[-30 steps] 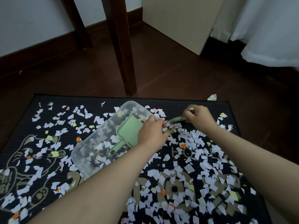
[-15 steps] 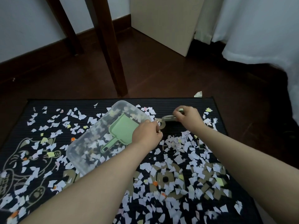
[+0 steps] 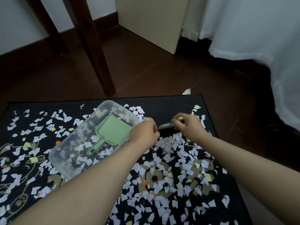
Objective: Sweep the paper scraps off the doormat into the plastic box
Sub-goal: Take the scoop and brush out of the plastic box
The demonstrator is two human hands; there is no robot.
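Note:
A black doormat (image 3: 162, 101) lies strewn with white and coloured paper scraps (image 3: 170, 143). On its left half sits a clear plastic box (image 3: 65, 153) with a green dustpan (image 3: 112, 130) inside it. My right hand (image 3: 188, 125) pinches the pale green handle of a small brush (image 3: 164, 126), whose dark bristles rest on the mat. My left hand (image 3: 144, 133) has its fingers curled at the brush's left end, right beside the box's near corner. A heap of scraps lies just in front of the bristles.
Dark wooden furniture legs (image 3: 97, 62) stand on the brown floor behind the mat. A beige panel (image 3: 149, 21) and a white curtain (image 3: 259, 38) fill the back right. One stray scrap (image 3: 186, 91) lies on the floor past the mat's far edge.
The brush and both hands have drawn slightly toward me, leaving a bare dark strip of mat and a denser heap of scraps in front of the bristles. The view has shifted.

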